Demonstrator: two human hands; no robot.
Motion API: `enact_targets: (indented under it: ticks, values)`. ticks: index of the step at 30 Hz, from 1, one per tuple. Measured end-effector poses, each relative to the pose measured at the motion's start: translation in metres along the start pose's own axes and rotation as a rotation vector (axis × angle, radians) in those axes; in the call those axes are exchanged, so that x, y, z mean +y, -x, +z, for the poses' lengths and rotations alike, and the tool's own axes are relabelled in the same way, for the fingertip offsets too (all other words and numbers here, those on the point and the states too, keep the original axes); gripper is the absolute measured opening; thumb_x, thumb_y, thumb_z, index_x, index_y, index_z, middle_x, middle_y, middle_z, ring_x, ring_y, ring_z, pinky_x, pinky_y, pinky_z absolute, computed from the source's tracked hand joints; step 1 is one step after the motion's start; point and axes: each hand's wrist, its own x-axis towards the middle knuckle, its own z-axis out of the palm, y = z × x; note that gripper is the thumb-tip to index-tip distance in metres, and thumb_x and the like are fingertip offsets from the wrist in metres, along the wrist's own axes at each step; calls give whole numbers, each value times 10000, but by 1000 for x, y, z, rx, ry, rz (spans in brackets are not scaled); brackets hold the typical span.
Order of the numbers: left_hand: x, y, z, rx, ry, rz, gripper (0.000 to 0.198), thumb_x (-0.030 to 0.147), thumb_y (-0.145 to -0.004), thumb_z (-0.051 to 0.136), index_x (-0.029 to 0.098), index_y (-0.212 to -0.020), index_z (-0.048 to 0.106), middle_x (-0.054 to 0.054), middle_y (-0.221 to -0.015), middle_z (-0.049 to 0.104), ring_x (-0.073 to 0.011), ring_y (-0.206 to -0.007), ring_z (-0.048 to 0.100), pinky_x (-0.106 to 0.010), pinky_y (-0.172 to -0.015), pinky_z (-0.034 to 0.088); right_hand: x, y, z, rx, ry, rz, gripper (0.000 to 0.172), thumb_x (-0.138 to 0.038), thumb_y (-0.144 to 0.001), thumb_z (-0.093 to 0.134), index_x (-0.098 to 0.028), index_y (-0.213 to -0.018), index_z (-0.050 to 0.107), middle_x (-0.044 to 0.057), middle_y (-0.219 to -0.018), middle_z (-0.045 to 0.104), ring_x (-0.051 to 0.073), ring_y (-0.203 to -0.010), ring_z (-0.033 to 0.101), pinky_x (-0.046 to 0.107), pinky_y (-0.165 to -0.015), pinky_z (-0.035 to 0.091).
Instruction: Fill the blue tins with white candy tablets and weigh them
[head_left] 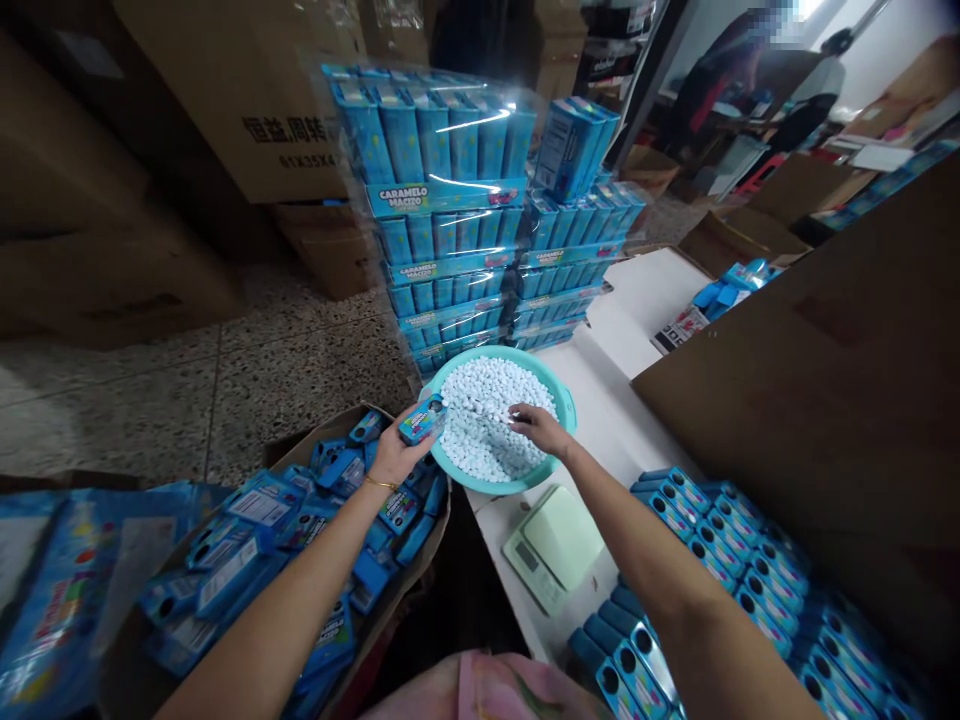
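Note:
My left hand (397, 450) grips a small blue candy box (423, 420) over the left rim of a turquoise basin (566, 400). Heaps of small white candies (487, 385) fill the basin. Over its right half, my right hand (540, 430) has its fingers curled together around a few white candies at the tips. Below my left forearm, a carton (439, 535) holds many loose blue candy boxes (259, 500). A pale green kitchen scale (559, 545) stands on the white table (615, 400) just in front of the basin.
Plastic-wrapped stacks of blue display trays (442, 195) rise behind the basin. Rows of blue boxes with dark round openings (712, 545) stand at right, beside a tall cardboard panel (810, 380). Large brown cartons (225, 100) line the back. A person (712, 80) is far off at upper right.

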Motion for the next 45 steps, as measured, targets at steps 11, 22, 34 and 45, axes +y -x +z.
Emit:
enact_targets:
  ticks: [11, 22, 34, 45]
  values:
    - [8, -8, 27, -63, -179, 252, 550, 150, -635, 585, 194, -1178, 507, -79, -1152, 553, -242, -1056, 515, -416, -944, 387, -120, 20, -77, -115, 631, -92, 275, -305, -773, 507, -278, -1028, 606, 16, -925, 647, 181, -824, 573, 254, -674, 393]
    - [6, -13, 29, -101, -285, 271, 580, 143, -607, 574, 179, -1181, 501, -69, -1146, 546, -219, -1057, 507, -372, -943, 386, -164, 20, -74, -114, 1032, -32, 254, -242, -767, 457, -251, -970, 611, 81, -953, 626, 233, -851, 582, 336, -699, 420]
    - [0, -14, 50, -3, 131, 63, 536, 249, -637, 634, 174, -1153, 510, -76, -1080, 616, -227, -946, 588, -432, -874, 443, -114, 48, -101, 59, 801, 51, 282, -325, -836, 441, -332, -1099, 542, 26, -1007, 617, 206, -904, 551, 283, -697, 383]
    - [3, -7, 60, 70, 117, 31, 551, 283, -647, 652, 198, -1168, 494, -70, -1133, 590, -259, -1012, 557, -467, -898, 429, -18, 36, -28, -121, 680, 282, 266, -234, -786, 479, -280, -1037, 554, 40, -1024, 608, 205, -918, 560, 300, -718, 406]
